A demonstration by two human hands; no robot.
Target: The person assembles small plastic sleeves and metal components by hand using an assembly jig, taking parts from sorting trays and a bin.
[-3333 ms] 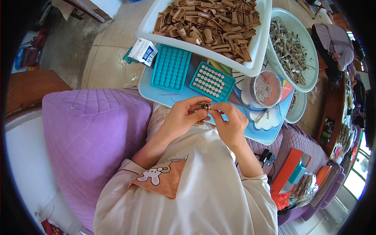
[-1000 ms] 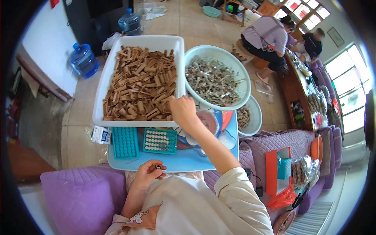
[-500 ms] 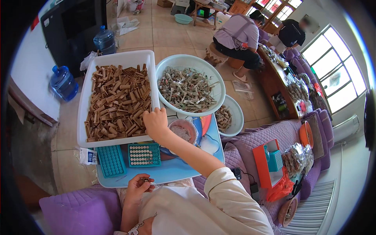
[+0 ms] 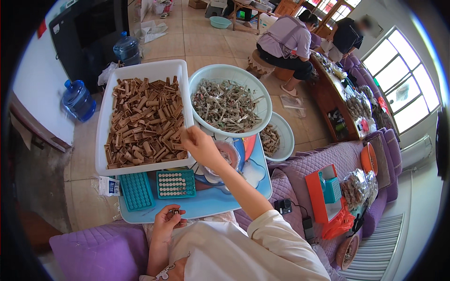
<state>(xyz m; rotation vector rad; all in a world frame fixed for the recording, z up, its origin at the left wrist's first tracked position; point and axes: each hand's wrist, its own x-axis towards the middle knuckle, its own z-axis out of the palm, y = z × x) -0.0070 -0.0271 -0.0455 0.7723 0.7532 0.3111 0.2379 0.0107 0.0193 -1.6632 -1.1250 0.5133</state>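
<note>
My left hand (image 4: 167,221), low in front of my body, is closed round a small dark brown piece (image 4: 176,211), partly hidden by the fingers. My right hand (image 4: 200,146) reaches to the right wall of a white tray (image 4: 188,96). Its fingers are bent together by the tray's rim; what they hold, if anything, is hidden. A heap of short brown trough-shaped pieces (image 4: 145,122) fills the tray. Under my right forearm stands a pinkish bowl (image 4: 227,152) of pale powder, partly covered. Nearer me are a teal rack (image 4: 176,184) with white round pieces and another teal rack (image 4: 136,192).
A pale basin (image 4: 268,110) of plastic-wrapped strips stands beyond the blue table (image 4: 215,206), with another basin (image 4: 287,145) behind it. Purple seating (image 4: 318,164) bears a red box (image 4: 323,206). Two people sit at a long wooden table (image 4: 323,107). Water jugs (image 4: 78,100) stand left.
My right hand has moved slightly to the right along the tray's edge. The piece in my left hand shows more between the fingers. The whole view has shifted a little.
</note>
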